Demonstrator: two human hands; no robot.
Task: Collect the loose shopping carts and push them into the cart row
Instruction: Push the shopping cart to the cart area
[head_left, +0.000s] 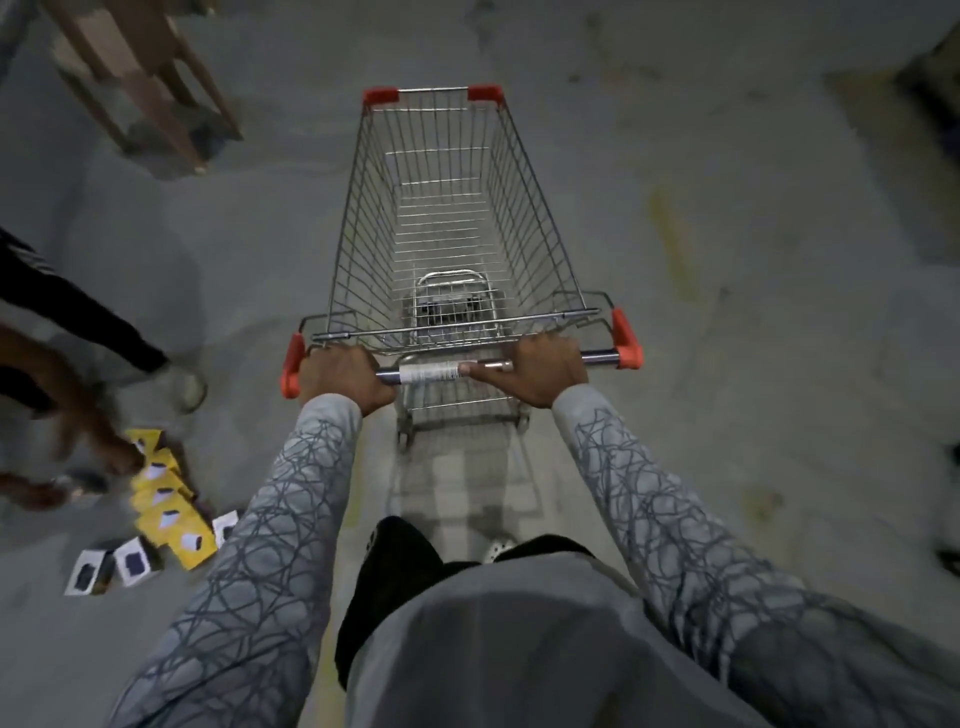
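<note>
A metal wire shopping cart (447, 218) with red corner caps stands on the grey concrete floor straight in front of me, its basket empty. My left hand (345, 376) is closed around the left end of the cart's handle bar (431, 372). My right hand (535, 369) grips the same bar right of its middle. Both arms wear grey patterned sleeves. No cart row is in view.
A wooden frame with legs (150, 88) stands at the far left. Another person's leg and shoe (182, 387) and hand (111, 452) are at the left, over yellow and white cards (166, 514) lying on the floor. Faded yellow marks (670, 239) cross the floor on the right.
</note>
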